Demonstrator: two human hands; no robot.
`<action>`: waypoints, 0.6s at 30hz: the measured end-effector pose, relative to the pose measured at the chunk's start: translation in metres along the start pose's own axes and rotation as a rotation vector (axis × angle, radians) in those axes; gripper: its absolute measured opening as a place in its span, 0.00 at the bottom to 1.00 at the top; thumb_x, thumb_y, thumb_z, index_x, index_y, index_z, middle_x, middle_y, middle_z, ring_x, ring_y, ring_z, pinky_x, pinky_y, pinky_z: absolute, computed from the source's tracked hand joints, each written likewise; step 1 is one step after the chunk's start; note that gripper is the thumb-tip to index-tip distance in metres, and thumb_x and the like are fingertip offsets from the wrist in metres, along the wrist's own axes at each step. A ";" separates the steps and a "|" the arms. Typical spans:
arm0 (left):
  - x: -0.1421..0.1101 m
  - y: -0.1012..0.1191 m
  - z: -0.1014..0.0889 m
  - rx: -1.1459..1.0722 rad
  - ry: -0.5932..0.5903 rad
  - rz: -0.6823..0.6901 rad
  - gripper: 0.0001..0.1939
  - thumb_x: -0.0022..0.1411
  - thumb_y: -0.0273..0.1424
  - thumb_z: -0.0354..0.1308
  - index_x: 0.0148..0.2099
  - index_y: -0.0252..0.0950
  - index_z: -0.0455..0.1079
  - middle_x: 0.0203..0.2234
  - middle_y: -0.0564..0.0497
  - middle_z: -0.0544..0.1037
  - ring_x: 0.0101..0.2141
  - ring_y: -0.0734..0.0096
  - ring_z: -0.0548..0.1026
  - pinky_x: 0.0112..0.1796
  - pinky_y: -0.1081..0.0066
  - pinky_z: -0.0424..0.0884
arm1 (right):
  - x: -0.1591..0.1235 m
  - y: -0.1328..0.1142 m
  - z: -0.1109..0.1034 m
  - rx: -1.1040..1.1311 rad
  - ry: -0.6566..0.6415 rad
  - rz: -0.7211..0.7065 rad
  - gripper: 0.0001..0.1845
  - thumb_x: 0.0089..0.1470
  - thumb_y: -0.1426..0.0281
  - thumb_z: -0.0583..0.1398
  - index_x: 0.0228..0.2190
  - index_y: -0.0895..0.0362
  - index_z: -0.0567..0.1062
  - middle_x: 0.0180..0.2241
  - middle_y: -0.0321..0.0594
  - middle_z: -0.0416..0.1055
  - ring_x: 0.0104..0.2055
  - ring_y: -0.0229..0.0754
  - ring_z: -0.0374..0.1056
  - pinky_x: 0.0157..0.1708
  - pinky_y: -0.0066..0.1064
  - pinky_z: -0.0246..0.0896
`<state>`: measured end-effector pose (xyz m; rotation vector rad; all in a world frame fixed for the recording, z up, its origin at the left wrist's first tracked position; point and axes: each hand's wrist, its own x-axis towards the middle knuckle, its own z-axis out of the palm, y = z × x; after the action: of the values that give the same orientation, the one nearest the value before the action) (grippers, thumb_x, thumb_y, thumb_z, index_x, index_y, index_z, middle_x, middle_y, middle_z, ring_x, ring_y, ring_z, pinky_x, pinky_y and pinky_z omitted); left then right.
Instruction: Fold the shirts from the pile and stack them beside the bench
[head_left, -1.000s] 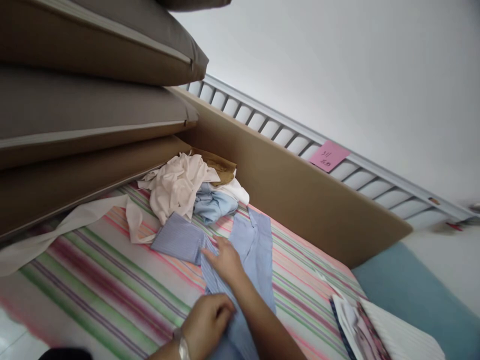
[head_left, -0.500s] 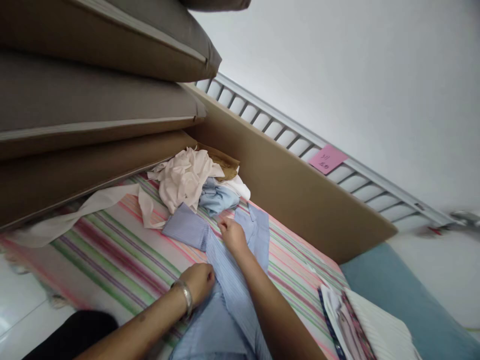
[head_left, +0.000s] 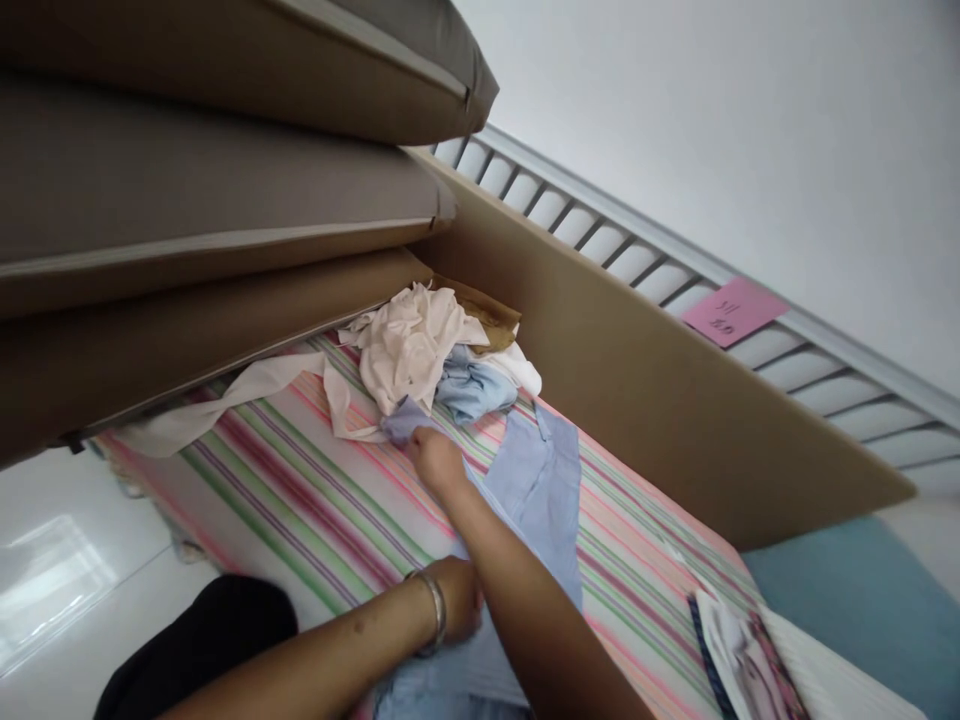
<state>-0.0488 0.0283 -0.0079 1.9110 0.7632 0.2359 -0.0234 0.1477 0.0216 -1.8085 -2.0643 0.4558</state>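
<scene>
A light blue, finely striped shirt point(head_left: 536, 500) lies spread on the striped bed sheet point(head_left: 300, 490) in front of me. My right hand point(head_left: 439, 460) is closed on the shirt's narrow sleeve, and the sleeve's end pokes out beyond the fingers toward a cream cloth heap. Nearer to me, my left hand point(head_left: 459, 598), with a silver bangle at its wrist, is closed on the shirt. My right forearm crosses in front of it and partly hides its fingers. Part of the shirt's near end shows below my arms.
A crumpled cream garment point(head_left: 409, 345), blue cloth point(head_left: 476, 385) and a brown piece point(head_left: 487, 315) are heaped by the board point(head_left: 637, 370). Thick grey cushions point(head_left: 225, 180) are stacked at left. Folded clothes point(head_left: 750, 650) lie at right, near a teal surface point(head_left: 855, 590).
My right hand has moved left and taken hold of the sleeve, whose flat end is now bunched. My left hand has shifted right, partly behind my right forearm. The view has swung left.
</scene>
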 end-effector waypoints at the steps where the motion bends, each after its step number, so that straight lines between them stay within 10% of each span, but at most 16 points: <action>1: -0.003 -0.001 -0.004 0.000 -0.022 -0.030 0.06 0.46 0.25 0.55 0.27 0.38 0.73 0.24 0.51 0.77 0.33 0.64 0.73 0.35 0.71 0.66 | 0.002 0.004 -0.018 0.045 0.039 0.030 0.04 0.45 0.71 0.55 0.23 0.57 0.69 0.26 0.38 0.68 0.32 0.40 0.66 0.34 0.32 0.59; 6: -0.018 -0.001 -0.028 -0.148 -0.033 -0.101 0.06 0.47 0.27 0.53 0.27 0.34 0.71 0.17 0.55 0.70 0.22 0.73 0.69 0.23 0.76 0.62 | -0.046 0.046 -0.165 0.314 0.330 0.175 0.11 0.50 0.61 0.52 0.28 0.56 0.65 0.23 0.31 0.63 0.24 0.33 0.63 0.25 0.26 0.60; 10: -0.043 0.000 -0.032 -0.171 0.280 -0.006 0.07 0.52 0.30 0.51 0.29 0.34 0.69 0.21 0.55 0.71 0.26 0.73 0.69 0.29 0.75 0.65 | -0.135 0.097 -0.271 0.974 0.752 0.241 0.16 0.34 0.65 0.66 0.23 0.56 0.66 0.21 0.29 0.64 0.21 0.30 0.61 0.22 0.23 0.60; 13: -0.077 -0.003 -0.008 -0.083 0.517 0.045 0.11 0.55 0.35 0.52 0.38 0.34 0.69 0.31 0.49 0.73 0.34 0.68 0.70 0.37 0.69 0.66 | -0.192 0.134 -0.301 1.056 0.867 0.307 0.14 0.36 0.68 0.66 0.23 0.56 0.65 0.20 0.28 0.64 0.19 0.29 0.59 0.17 0.20 0.57; 18: -0.121 -0.020 0.049 0.069 0.662 0.063 0.23 0.52 0.32 0.58 0.51 0.37 0.63 0.45 0.44 0.70 0.47 0.60 0.66 0.49 0.60 0.61 | -0.243 0.180 -0.281 1.139 0.973 0.508 0.10 0.43 0.70 0.62 0.22 0.56 0.64 0.19 0.30 0.64 0.19 0.31 0.61 0.17 0.21 0.58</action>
<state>-0.1280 -0.0753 -0.0279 1.9305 1.1505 0.9216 0.2948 -0.0679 0.1731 -1.3084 -0.4539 0.5456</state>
